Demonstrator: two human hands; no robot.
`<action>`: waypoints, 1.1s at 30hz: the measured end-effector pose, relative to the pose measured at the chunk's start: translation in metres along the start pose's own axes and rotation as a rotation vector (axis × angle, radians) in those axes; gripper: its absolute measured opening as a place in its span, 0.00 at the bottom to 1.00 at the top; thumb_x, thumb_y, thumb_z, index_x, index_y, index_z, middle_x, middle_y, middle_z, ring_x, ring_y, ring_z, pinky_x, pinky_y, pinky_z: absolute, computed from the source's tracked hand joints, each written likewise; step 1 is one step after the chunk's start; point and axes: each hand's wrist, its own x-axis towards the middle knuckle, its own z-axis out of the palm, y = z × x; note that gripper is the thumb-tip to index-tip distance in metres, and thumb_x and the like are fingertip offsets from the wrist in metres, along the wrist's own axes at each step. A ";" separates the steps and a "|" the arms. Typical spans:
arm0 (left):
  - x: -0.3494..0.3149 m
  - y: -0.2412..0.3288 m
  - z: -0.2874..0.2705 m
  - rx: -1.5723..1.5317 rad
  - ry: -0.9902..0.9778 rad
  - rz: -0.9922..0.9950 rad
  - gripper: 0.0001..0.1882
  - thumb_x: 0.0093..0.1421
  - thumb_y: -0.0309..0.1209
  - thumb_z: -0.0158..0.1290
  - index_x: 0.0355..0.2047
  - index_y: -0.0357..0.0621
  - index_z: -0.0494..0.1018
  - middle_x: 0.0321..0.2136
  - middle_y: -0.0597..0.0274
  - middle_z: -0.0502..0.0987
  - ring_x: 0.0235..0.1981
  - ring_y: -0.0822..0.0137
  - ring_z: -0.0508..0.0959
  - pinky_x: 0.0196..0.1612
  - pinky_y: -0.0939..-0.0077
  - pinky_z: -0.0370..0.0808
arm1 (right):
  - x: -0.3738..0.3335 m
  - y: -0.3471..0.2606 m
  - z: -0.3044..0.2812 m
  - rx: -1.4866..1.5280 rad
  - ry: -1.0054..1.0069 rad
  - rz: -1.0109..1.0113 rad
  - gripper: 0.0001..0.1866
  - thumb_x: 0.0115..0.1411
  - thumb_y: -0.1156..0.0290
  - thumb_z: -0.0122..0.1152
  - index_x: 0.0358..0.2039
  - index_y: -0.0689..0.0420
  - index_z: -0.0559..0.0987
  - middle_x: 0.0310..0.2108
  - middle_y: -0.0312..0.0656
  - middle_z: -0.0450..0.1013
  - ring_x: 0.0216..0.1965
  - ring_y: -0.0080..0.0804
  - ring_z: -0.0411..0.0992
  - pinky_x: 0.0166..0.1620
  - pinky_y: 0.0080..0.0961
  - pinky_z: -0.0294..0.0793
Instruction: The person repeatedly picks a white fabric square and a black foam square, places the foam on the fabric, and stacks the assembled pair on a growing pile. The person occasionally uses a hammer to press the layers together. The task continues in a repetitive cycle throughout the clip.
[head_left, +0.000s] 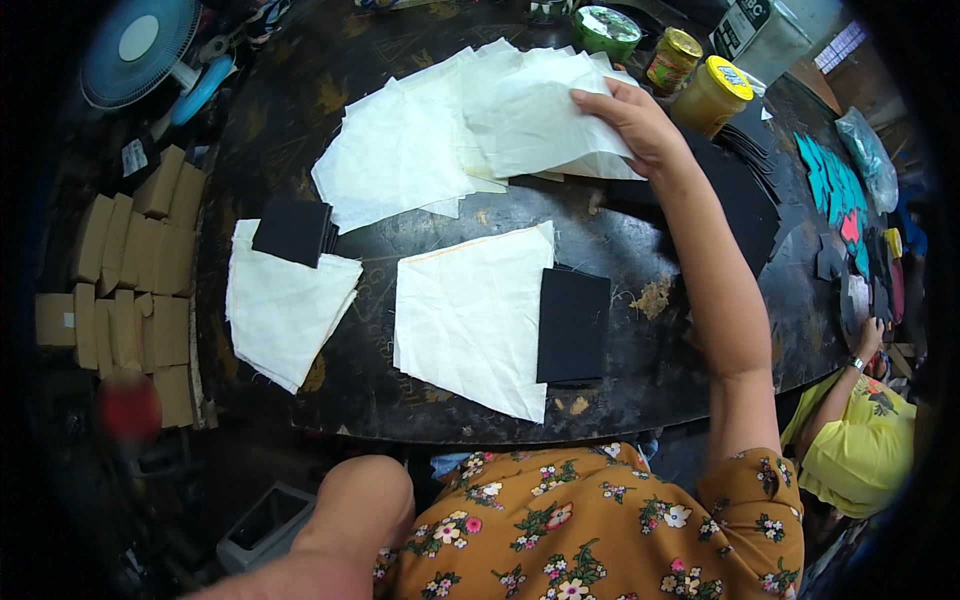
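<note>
Upper centre of the frame, toward the right: right hand (640, 125) at the near-right end of a spread of white cloth pieces (400, 150). Thumb on top, the other fingers mostly hidden beneath; the grip is clamped on the edge of one white cloth piece (550, 115), which lies partly over the spread, its right end lifted. Lower left: bent left arm (350, 510), its hand out of view; cannot tell how those fingers stand.

Centre: a tapered white cloth panel (475, 320) flat on the dark table (365, 390), a black stack (577, 325) touching its right edge. Left of centre: white cloth stack (290, 310), smaller black pile (290, 232) resting across its upper edge.

Upper right, beyond the hand: yellow-lidded jar (708, 98). Far left: brown cardboard boxes (140, 240). Right edge: another person in a yellow top (860, 440).
</note>
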 end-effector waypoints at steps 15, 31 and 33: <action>-0.166 -0.004 -0.087 -0.099 0.520 -1.821 0.49 0.75 0.57 0.50 0.82 0.52 0.36 0.62 0.39 0.73 0.53 0.58 0.85 0.49 0.62 0.87 | -0.200 0.009 0.091 0.458 -0.135 -0.064 0.46 0.64 0.78 0.72 0.77 0.60 0.56 0.66 0.44 0.71 0.64 0.31 0.73 0.67 0.33 0.73; -0.153 0.040 -0.121 1.317 -0.179 -1.476 0.21 0.61 0.14 0.60 0.55 0.35 0.82 0.52 0.57 0.80 0.27 0.82 0.73 0.31 0.85 0.72 | -0.245 0.056 0.109 0.099 -0.066 0.353 0.55 0.69 0.78 0.67 0.83 0.51 0.37 0.54 0.56 0.78 0.48 0.34 0.83 0.47 0.29 0.85; -0.152 0.044 -0.120 1.392 -0.168 -1.417 0.22 0.61 0.14 0.60 0.56 0.36 0.82 0.53 0.57 0.81 0.27 0.82 0.73 0.31 0.85 0.72 | -0.244 0.050 0.107 0.117 -0.050 0.323 0.55 0.68 0.79 0.67 0.83 0.47 0.41 0.56 0.54 0.77 0.48 0.34 0.83 0.46 0.28 0.86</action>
